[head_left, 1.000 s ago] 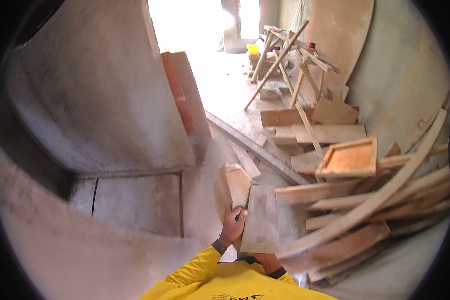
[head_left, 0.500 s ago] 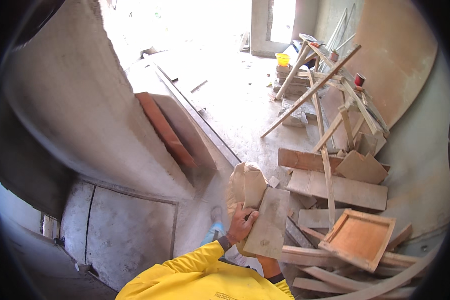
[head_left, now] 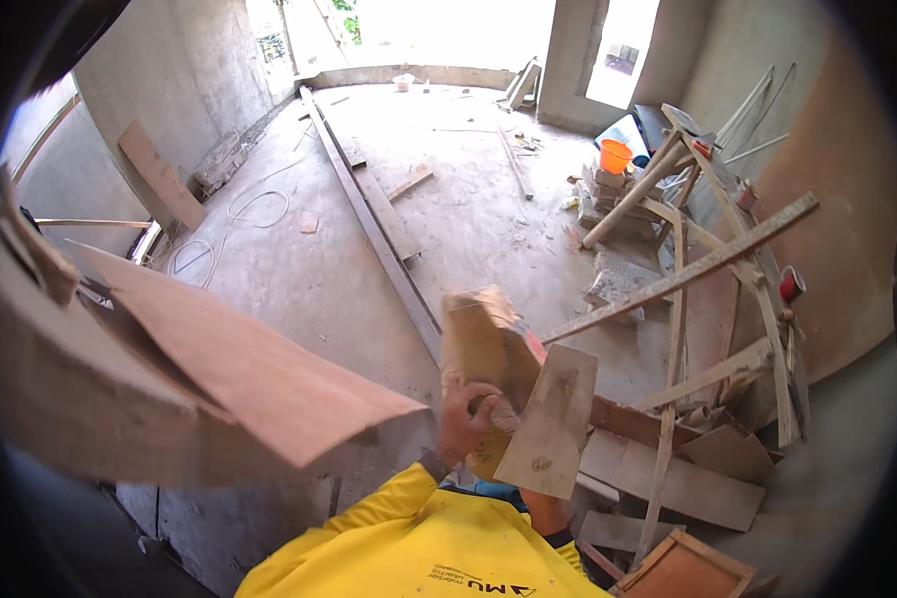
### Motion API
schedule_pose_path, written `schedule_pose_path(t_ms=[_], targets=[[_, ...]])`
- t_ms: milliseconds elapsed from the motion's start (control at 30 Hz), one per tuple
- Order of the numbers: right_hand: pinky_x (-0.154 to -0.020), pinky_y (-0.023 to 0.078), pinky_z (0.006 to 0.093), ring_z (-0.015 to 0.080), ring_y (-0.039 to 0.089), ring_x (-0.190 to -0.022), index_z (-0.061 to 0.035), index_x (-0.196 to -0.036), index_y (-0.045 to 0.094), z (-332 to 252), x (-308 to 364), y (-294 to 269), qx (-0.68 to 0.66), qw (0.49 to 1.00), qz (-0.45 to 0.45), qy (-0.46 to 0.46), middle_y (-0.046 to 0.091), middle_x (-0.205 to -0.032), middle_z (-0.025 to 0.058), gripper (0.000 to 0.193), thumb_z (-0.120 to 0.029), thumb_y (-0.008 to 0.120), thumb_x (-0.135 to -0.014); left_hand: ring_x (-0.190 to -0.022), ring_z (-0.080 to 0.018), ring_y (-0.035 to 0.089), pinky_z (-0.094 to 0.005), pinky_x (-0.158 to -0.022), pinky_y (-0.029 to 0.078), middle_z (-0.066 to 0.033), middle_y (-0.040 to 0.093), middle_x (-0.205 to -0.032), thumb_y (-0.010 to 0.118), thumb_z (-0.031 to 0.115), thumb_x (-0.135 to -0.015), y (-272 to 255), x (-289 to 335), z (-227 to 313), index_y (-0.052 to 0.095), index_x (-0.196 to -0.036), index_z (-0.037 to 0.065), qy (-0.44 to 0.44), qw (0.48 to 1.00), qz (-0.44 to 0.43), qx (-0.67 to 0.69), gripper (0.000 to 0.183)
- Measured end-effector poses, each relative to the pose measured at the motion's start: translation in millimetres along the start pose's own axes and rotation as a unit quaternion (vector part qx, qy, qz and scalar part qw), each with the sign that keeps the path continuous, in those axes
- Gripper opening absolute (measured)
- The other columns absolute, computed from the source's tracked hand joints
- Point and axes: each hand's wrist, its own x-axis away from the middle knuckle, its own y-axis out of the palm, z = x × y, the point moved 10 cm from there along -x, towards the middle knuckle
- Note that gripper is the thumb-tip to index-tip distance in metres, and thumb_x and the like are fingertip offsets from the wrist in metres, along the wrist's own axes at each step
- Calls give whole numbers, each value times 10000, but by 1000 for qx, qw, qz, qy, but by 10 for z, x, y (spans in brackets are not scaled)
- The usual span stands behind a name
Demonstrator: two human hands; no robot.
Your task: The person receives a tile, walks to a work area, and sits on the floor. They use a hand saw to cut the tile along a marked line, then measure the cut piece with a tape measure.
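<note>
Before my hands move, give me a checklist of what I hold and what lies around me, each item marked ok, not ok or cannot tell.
1. Left hand gripping the creased brown paper bag: ok.
2. Right hand gripping the flat rectangular grey-brown board: cannot tell; the board hides the hand.
3. What the bag contains: cannot tell.
4. Floor ahead free of long pieces: not ok; a long, straight dark beam lies along it.
5. Space at the right free: not ok; a slanted wooden pole crosses the pale wooden trestle.
6. Round orange bucket upright: ok.
</note>
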Motion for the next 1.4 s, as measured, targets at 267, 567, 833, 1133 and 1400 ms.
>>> schedule_pose_path(t_ms=[267, 567, 833, 1133, 1400], targets=[[-1182, 391, 449, 258, 480, -1394, -111, -1515, 429, -941, -2488, 341, 12, 1000, -19, 0, 516, -1508, 87, 482, -299, 517, -1081, -1044, -301, 616, -401, -961, 475, -110, 665, -1071, 699, 17, -899, -418, -1256, -1342, 708, -1045, 69, -139, 964, 228, -7, 155], [-1189, 382, 456, 262, 476, -1399, -111, -1522, 421, -2128, -5353, 193, 37, 995, -75, 45, 511, -1515, 87, 493, -302, 521, -1079, -1072, -296, 630, -389, -964, 492, -142, 633, -1137, 661, 67, -935, 27, -3195, -2623, 697, -1109, 47, -238, 871, 416, -102, 179], [-1195, 375, 463, 264, 472, -1404, -112, -1528, 413, -3364, -7318, 336, 28, 994, -107, -20, 507, -1521, 87, 503, -304, 525, -1076, -1081, -297, 618, -398, -994, 488, -141, 615, -1198, 622, 51, -946, 53, -5087, -3109, 672, -1201, 35, -168, 862, 448, -167, 260], [-1175, 399, 456, 265, 488, -1380, -114, -1512, 443, -3550, -9264, 1176, -113, 973, -198, -31, 523, -1498, 99, 491, -280, 561, -1065, -1173, -316, 617, -402, -1040, 486, -160, 634, -1253, 617, 70, -963, -45, -6914, -4821, 654, -1252, -3, -244, 841, 452, -170, 301], [-1130, 442, 430, 253, 516, -1343, -105, -1488, 477, -3930, -11277, 2882, 332, 921, -146, -143, 550, -1466, 100, 475, -221, 602, -1045, -1238, -297, 603, -392, -1098, 461, -171, 626, -1329, 605, 82, -983, -615, -9138, -5829, 624, -1297, -14, -239, 861, 435, -113, 329]])
